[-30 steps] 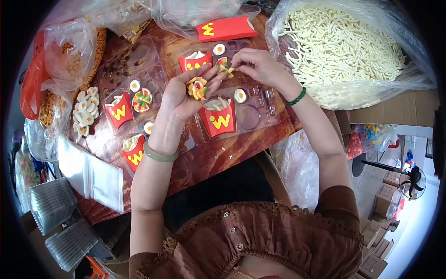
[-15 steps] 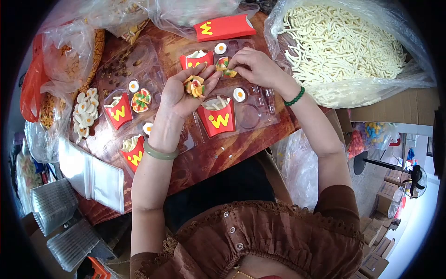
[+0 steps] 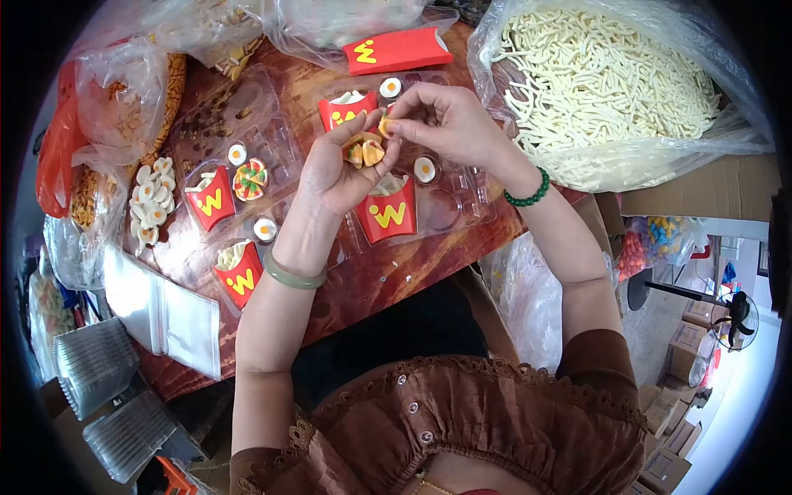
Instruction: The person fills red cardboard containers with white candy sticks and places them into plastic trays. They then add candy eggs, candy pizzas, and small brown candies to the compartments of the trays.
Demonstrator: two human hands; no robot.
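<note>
My left hand [image 3: 334, 169] is cupped, palm up, around several small toy pizza slices [image 3: 365, 152]. Close beside its fingertips, my right hand [image 3: 454, 128] pinches one more toy pizza slice [image 3: 385, 125], mostly hidden by the fingers. Both hands hover over a clear plastic tray [image 3: 445, 202]. Under and around them are a red carton of toy fries [image 3: 388, 216], a second red carton [image 3: 345, 106] partly covered by my left hand, and toy fried eggs [image 3: 424, 169]. Whatever lies directly beneath my right fingers is hidden.
On the left, another tray holds a round toy pizza [image 3: 250, 179] and a fries carton [image 3: 211, 200]. A pile of toy eggs [image 3: 152, 198] lies beyond it. An open bag of loose toy fries [image 3: 610, 78] stands at right. A flat red carton [image 3: 398, 49] lies at the back.
My right hand has lifted a pizza slice from the tray area and moved left to my left fingertips. My left hand has shifted slightly right, its fingers curling more around the slices.
</note>
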